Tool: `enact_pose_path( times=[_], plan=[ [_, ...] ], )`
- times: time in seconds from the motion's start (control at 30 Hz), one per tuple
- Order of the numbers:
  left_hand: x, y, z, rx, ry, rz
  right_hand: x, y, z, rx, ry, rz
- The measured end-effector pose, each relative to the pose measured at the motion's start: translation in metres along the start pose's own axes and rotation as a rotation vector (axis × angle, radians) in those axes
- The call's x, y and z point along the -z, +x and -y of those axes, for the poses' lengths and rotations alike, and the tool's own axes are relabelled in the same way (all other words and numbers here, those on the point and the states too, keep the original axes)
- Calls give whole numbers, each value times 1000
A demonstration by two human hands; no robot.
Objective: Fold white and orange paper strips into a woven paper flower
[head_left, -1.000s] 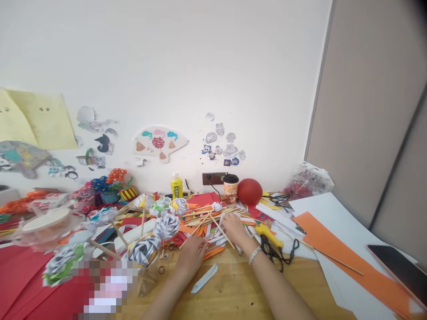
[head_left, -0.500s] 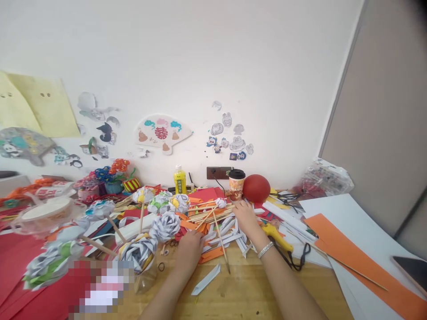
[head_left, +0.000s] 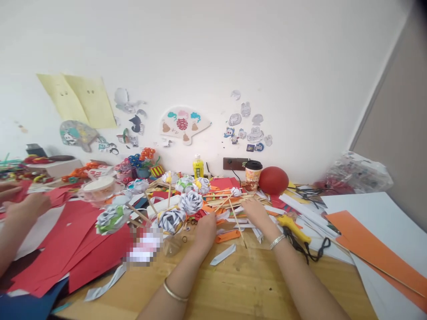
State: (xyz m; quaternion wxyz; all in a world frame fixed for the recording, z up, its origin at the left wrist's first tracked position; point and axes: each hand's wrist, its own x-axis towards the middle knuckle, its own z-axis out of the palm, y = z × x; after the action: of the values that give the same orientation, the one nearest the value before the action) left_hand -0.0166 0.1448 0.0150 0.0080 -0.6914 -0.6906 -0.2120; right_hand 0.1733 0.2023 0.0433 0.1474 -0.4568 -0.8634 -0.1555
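My left hand [head_left: 205, 229] rests on a heap of orange and white paper scraps, fingers curled down, and what they grip is hidden. Just left of it stand grey-and-white folded paper flowers [head_left: 171, 220] on wooden sticks. My right hand [head_left: 255, 211], with a bracelet at the wrist, lies flat with fingers stretched over white paper strips [head_left: 245, 226], beside a bundle of wooden sticks [head_left: 227, 200]. One loose stick [head_left: 238, 224] slants between my two hands. A white folded strip [head_left: 223, 255] lies on the wooden table in front of them.
A yellow glue gun [head_left: 293, 224] with a black cord lies right of my right hand. A paper cup [head_left: 252, 174], red ball [head_left: 273, 180] and yellow bottle [head_left: 198, 166] stand by the wall. Red sheets [head_left: 83, 240] cover the left, where another person's hand [head_left: 26, 206] works. Orange paper [head_left: 376, 249] lies right.
The view has swung left, bringing another person's hand and more red sheets into sight. My right hand reached farther into the strips and the slanting stick now lies loose beside it.
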Motion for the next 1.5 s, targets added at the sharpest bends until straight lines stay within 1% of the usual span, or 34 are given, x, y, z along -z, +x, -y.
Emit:
enact_pose_path(
  times=[0.1,0.17,0.23,0.3,0.33,0.37,0.43,0.47,0.5,0.57,0.67,0.73,0.83,0.9,0.97,1.03,1.1,1.17,1.23,1.3,1.37,1.43,1.5],
  plan=[
    [1,-1,-2,-15,-45,-47,3,-4,-8,-112,-28,-48],
    [2,-2,-5,-32,-99,-74,6,-9,-10,-208,-6,-80],
    [3,-3,-7,-27,-166,-91,11,-15,-7,-323,77,-115],
    [5,-3,-9,2,-225,-98,18,-21,5,-399,213,-150],
    [7,-3,-10,23,-237,-94,21,-24,13,-403,293,-166],
    [8,-3,-10,48,-240,-85,25,-27,23,-359,373,-164],
    [11,-4,-11,93,-233,-61,28,-33,45,-282,519,-99],
    [13,-5,-13,106,-226,-54,28,-36,55,-278,602,-66],
    [15,-6,-14,111,-220,-50,27,-38,63,-307,687,-58],
    [16,-9,-18,93,-225,-55,22,-40,75,-365,857,-95],
    [15,-15,-25,40,-286,-74,11,-40,79,-446,1054,-219],
    [12,-18,-28,13,-370,-77,6,-38,77,-481,1160,-267],
    [7,-19,-32,-11,-570,-63,1,-35,75,-500,1319,-318],
    [5,-18,-33,-26,-721,-49,-2,-34,75,-513,1378,-357],
    [3,-16,-34,-31,-842,-27,-4,-34,77,-538,1365,-388],
    [2,-16,-36,-24,-920,32,-6,-34,79,-549,1309,-410],
    [2,-17,-37,-19,-952,104,-7,-33,81,-556,1252,-421],
    [1,-17,-38,-27,-946,141,-9,-32,83,-571,1219,-437],
    [-1,-17,-37,-61,-910,104,-9,-31,84,-577,1207,-452],
    [-3,-16,-35,-105,-855,26,-6,-31,83,-566,1191,-459],
    [-3,-13,-32,-95,-825,-10,0,-31,75,-561,1126,-476],
    [-2,-10,-27,-31,-835,3,9,-35,60,-582,969,-534],
    [1,-7,-21,9,-829,-29,17,-39,39,-633,711,-640]
  ],
)
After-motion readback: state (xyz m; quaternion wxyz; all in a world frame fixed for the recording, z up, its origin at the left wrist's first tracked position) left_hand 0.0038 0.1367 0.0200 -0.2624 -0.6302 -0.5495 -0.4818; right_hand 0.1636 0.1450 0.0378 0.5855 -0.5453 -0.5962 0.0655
